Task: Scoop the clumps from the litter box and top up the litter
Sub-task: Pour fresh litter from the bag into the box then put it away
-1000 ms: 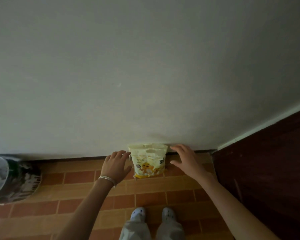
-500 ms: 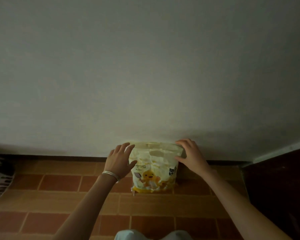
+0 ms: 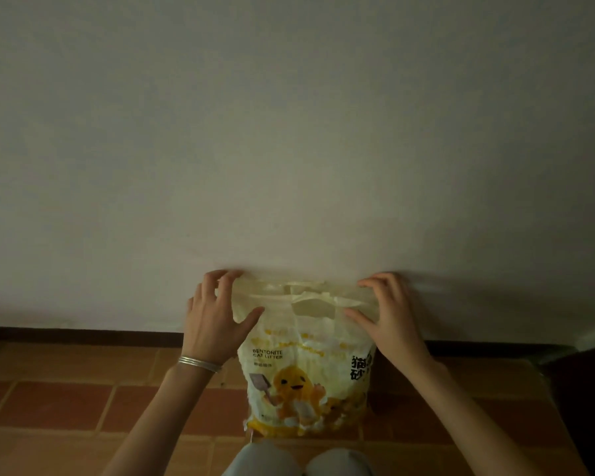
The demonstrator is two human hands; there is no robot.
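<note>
Head view: the litter bag (image 3: 306, 372) stands upright on the tiled floor (image 3: 66, 400), close against the wall (image 3: 289, 132). The left hand (image 3: 213, 321) and right hand (image 3: 389, 317) each clasp a top corner, thumb in front and fingers behind, probably to lift it evenly; dim light blurs the fingertips

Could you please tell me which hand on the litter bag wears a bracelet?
The left hand: silver bangles circle its wrist, while the right hand has none. Both grip the litter bag.
</note>
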